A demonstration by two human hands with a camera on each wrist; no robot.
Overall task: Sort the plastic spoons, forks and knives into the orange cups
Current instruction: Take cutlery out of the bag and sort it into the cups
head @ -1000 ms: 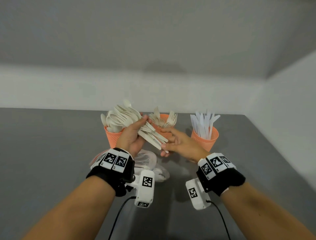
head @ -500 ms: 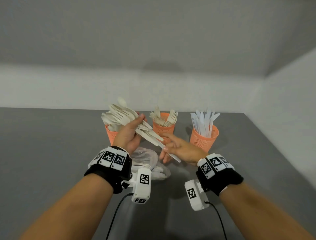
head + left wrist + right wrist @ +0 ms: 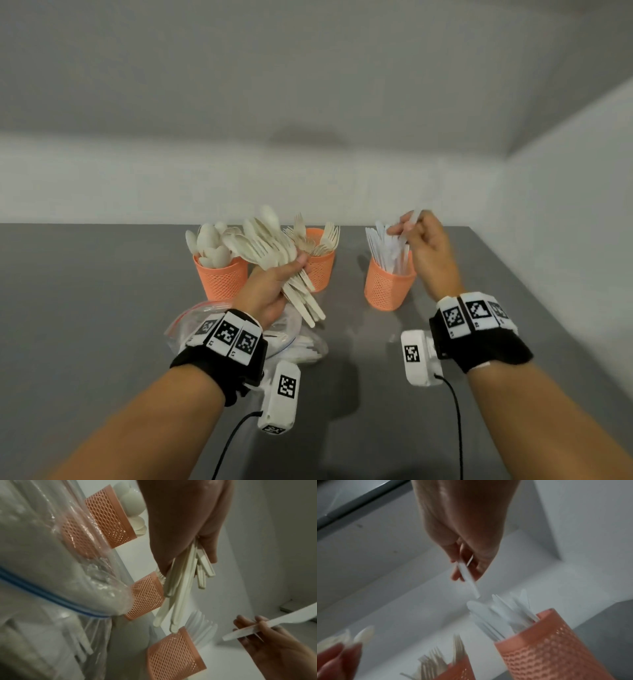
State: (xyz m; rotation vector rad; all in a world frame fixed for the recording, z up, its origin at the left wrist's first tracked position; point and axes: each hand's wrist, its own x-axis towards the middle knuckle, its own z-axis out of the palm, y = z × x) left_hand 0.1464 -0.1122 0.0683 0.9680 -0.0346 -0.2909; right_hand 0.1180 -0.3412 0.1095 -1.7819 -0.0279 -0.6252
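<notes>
Three orange mesh cups stand in a row at the back of the grey table: a spoon cup (image 3: 221,279) on the left, a fork cup (image 3: 320,270) in the middle, a knife cup (image 3: 387,286) on the right. My left hand (image 3: 270,287) grips a fanned bundle of cream cutlery (image 3: 274,246) in front of the left and middle cups. My right hand (image 3: 423,240) pinches one white knife (image 3: 267,626) just above the knife cup (image 3: 556,642); its handle end (image 3: 469,580) points down at the knives standing there.
A clear zip bag (image 3: 298,346) with more white cutlery lies on the table under my left wrist. White walls close off the back and the right side. The table's right edge (image 3: 548,308) runs close to the knife cup.
My right hand drew one white knife out of the bundle and carried it right and up over the knife cup. My left hand kept the bundle, tilting it slightly.
</notes>
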